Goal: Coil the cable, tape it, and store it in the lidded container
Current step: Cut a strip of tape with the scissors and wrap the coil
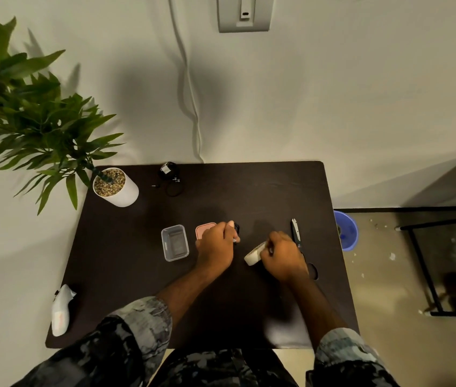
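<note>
My left hand (217,243) is closed around a small black coiled cable (237,228) at the middle of the dark table (137,275); only a bit of the coil shows past my fingers. My right hand (282,254) grips a roll of pale tape (253,254), tilted on edge just right of the left hand. A clear, open plastic container (175,243) stands left of my left hand. Its pink lid (203,229) lies between the container and my hand, partly covered by it.
Black-handled scissors (296,233) lie right of my right hand. A second black cable (172,178) sits at the table's back edge beside a white potted plant (116,187). A white controller (61,310) rests at the front left corner. A blue bin (347,230) stands on the floor to the right.
</note>
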The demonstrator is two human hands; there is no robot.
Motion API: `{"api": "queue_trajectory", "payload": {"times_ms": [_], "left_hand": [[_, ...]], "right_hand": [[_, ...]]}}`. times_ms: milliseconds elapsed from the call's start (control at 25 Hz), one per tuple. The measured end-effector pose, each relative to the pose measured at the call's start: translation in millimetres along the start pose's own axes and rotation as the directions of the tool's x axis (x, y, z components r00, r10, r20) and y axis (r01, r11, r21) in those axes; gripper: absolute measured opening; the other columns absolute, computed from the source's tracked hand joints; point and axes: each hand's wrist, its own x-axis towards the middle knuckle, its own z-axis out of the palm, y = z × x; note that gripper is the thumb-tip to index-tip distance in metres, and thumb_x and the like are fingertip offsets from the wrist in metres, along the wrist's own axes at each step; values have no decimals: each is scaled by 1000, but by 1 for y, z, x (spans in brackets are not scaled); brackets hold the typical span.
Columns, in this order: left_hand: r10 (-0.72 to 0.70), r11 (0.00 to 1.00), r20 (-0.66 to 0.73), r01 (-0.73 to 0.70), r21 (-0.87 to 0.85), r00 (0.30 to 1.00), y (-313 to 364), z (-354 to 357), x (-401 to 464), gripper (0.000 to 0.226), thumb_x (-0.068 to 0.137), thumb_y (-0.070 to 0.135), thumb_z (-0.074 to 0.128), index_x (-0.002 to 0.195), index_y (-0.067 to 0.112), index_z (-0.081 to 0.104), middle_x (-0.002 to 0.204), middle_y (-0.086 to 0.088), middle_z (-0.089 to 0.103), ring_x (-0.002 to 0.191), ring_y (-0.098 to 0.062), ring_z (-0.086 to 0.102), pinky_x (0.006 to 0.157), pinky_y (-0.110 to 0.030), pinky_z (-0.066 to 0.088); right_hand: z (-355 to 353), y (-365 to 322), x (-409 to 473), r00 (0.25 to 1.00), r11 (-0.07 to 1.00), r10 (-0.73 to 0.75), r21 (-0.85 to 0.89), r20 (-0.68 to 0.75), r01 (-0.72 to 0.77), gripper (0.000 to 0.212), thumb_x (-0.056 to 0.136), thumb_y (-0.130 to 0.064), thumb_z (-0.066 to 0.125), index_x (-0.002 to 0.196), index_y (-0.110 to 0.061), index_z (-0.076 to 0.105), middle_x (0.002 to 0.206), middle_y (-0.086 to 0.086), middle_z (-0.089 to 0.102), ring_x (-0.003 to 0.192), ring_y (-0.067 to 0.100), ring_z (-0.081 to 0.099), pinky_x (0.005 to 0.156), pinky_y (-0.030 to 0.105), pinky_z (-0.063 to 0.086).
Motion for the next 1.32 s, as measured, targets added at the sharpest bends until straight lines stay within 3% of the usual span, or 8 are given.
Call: {"api": "queue_trajectory", "payload": {"times_ms": [80,200,400,560,880,1120,1240,1320], "left_hand": [[84,988,-52,-76,133,995,-4,7,-3,49,106,46,31,80,25,67,80,8,71,83,-12,66,90,-50,48],[211,940,-42,-190,283,977,-13,18,-9,47,105,47,27,86,25,63,83,7,68,88,-20,61,85,-47,43],[312,949,-105,-305,78,944,-13,26,-24,34,110,33,40,81,24,57,69,8,56,67,-12,56,66,-42,50],[349,900,22,-342,269,937,-13,31,-23,39,109,39,33,91,20,62,72,4,63,66,-15,61,68,-44,52],[68,762,293,-239,602,954,13,34,-15,44,110,43,32,99,17,66,90,-4,73,82,-21,67,89,-44,52],[18,786,267,-179,592,964,15,36,-9,44,108,44,36,88,18,64,80,-1,63,74,-18,59,79,-38,46],[-5,835,257,-138,533,966,13,37,-3,45,108,44,38,86,17,65,82,-4,68,77,-20,65,83,-41,53],[-20,857,247,-110,503,969,14,38,0,45,108,45,38,85,17,65,83,-5,69,78,-20,67,85,-44,56]], "right_hand": [[-9,-10,-8,999,994,32,99,18,-34,9,90,-26,67,90,-25,58,92,-3,63,82,14,64,64,31,53],[-22,-22,-21,998,956,58,290,-5,-54,5,90,-19,70,89,-21,65,84,0,72,71,18,73,64,36,62],[-38,-23,-29,987,871,136,465,85,-160,2,93,-15,70,91,-15,70,94,4,76,73,17,79,66,33,67],[-51,-17,-27,965,820,151,518,214,-243,9,100,-16,63,97,-12,70,100,7,76,87,18,80,73,38,67],[-49,0,-21,952,849,173,452,251,-273,9,101,-19,63,102,-12,69,101,7,76,81,18,80,66,33,66],[-43,22,-14,949,793,197,528,247,-303,13,101,-25,66,108,-14,68,100,5,78,79,21,81,58,30,62],[-32,45,-7,936,811,321,469,144,-350,12,101,-25,66,105,-14,67,100,10,77,80,26,78,65,37,65],[-21,66,-4,914,880,406,262,16,-396,19,98,-29,68,111,-16,65,111,12,72,94,26,73,85,45,63]]}}
